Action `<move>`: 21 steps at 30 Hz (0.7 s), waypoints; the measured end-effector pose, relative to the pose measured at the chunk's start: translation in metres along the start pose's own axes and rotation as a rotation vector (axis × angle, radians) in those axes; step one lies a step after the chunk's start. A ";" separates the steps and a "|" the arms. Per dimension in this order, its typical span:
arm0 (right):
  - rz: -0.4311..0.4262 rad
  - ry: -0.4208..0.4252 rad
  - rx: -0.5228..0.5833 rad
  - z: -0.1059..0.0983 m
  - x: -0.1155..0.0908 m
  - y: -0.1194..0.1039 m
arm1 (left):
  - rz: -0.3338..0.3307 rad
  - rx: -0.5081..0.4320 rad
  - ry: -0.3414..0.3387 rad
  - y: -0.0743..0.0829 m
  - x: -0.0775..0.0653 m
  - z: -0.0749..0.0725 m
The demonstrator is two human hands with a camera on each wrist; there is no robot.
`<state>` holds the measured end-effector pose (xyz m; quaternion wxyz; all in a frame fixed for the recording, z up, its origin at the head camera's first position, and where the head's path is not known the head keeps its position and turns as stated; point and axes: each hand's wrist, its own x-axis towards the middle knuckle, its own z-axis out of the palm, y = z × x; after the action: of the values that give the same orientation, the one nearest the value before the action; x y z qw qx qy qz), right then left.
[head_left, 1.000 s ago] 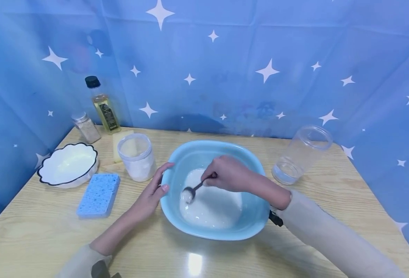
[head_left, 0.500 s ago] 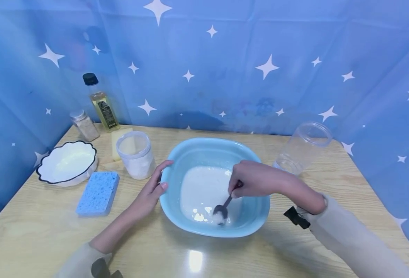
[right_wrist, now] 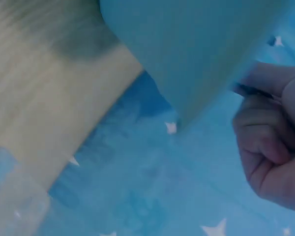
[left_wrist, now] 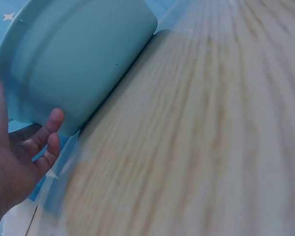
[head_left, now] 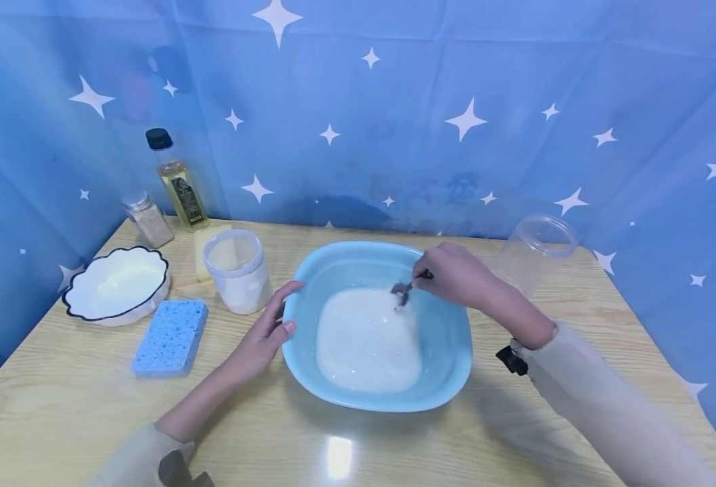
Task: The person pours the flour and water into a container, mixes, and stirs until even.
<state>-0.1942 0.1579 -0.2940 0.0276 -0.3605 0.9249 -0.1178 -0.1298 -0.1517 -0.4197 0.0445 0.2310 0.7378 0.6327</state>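
Note:
In the head view my right hand [head_left: 458,274] pinches the handle of a small dark spoon [head_left: 401,292] at the far right side of a light blue basin [head_left: 376,404]. The spoon's bowl is blurred, just above or at the edge of the white liquid [head_left: 370,341]. My left hand [head_left: 260,345] holds the basin's left rim, thumb and forefinger at the edge. The left wrist view shows this hand [left_wrist: 24,152] against the outer wall of the basin [left_wrist: 83,59]. In the right wrist view the right hand's [right_wrist: 270,132] fingers are curled, beyond the blurred basin wall [right_wrist: 187,49].
Left of the basin stand a clear jar of white powder [head_left: 243,281], a blue sponge [head_left: 170,338], a scalloped white dish [head_left: 117,287], a shaker [head_left: 149,220] and an oil bottle [head_left: 184,193]. A transparent container [head_left: 531,260] stands behind my right arm.
My right hand has swept the spoon through the liquid from the left side to the near right, then up to the far right. The left hand stays on the rim.

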 end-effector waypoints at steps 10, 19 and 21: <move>-0.190 0.005 0.220 0.036 0.018 -0.024 | 0.018 -0.008 0.006 -0.002 -0.001 0.001; -0.207 -0.315 0.327 0.009 -0.012 -0.024 | 0.001 -0.013 0.004 -0.002 0.001 0.001; -0.147 -0.308 0.265 -0.002 -0.017 -0.016 | -0.002 -0.016 0.001 -0.002 0.000 0.001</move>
<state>-0.1707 0.1582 -0.2892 0.2072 -0.4341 0.8573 -0.1837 -0.1307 -0.1510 -0.4220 0.0464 0.2296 0.7329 0.6387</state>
